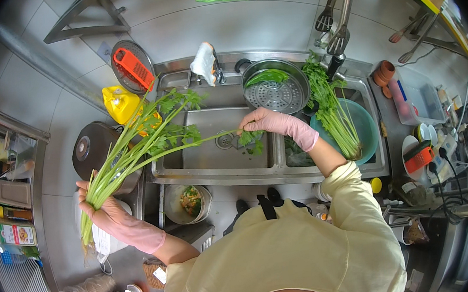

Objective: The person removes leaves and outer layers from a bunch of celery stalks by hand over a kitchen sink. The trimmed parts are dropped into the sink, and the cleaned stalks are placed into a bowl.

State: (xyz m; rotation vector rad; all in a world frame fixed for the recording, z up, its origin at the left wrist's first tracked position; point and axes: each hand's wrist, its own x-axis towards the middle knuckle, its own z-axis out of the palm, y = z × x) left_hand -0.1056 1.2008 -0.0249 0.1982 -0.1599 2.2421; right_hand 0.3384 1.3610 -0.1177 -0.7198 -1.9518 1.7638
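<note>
My left hand (pixel 101 209), in a pink glove, is closed around the lower stems of a bunch of celery (pixel 128 153), its leafy tops pointing right over the sink's left edge. With my gloved right hand (pixel 263 121) I pinch one long stem of that bunch near its leaves, above the basin of the steel sink (pixel 200 149). Some leaves hang below those fingers. Farther right, a second bunch of leafy celery (pixel 334 118) rests across a teal bowl (pixel 367 132). Green peppers (pixel 267 77) lie in a perforated steel steamer pot (pixel 275 94) behind my right hand.
A yellow jug (pixel 120 102) and a dark-lidded cooker (pixel 93 146) stand left of the sink. Below its front edge is a bucket with food scraps (pixel 190 202). Spatulas (pixel 338 41) hang at the back right. On the right counter are a clear plastic bin (pixel 419 96) and power cords (pixel 445 162).
</note>
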